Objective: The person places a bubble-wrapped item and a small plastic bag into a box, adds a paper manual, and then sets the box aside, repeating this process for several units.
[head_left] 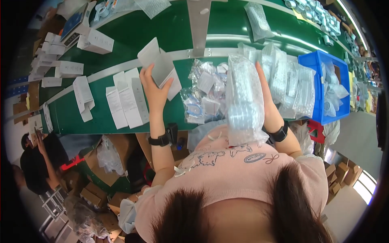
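My left hand point(157, 90) is closed on a white carton point(170, 79) with its flap raised, thumb on one side and fingers on the other. In my right hand point(265, 91) is a long bubble-wrapped package point(245, 95), held upright close to my chest; it hides most of those fingers. Between the hands lies a pile of small clear plastic bags point(204, 95) with parts inside. Left of my left hand several white cartons point(129, 101) stand together. More bubble-wrapped packages point(278, 73) lean in a row right of my right hand.
A blue bin point(316, 107) with bagged parts stands at the right end of the green table point(69, 117). Behind runs a green conveyor point(170, 28) with a metal rail and post point(198, 24). More white cartons point(95, 40) are at the far left. A person point(38, 162) is at lower left.
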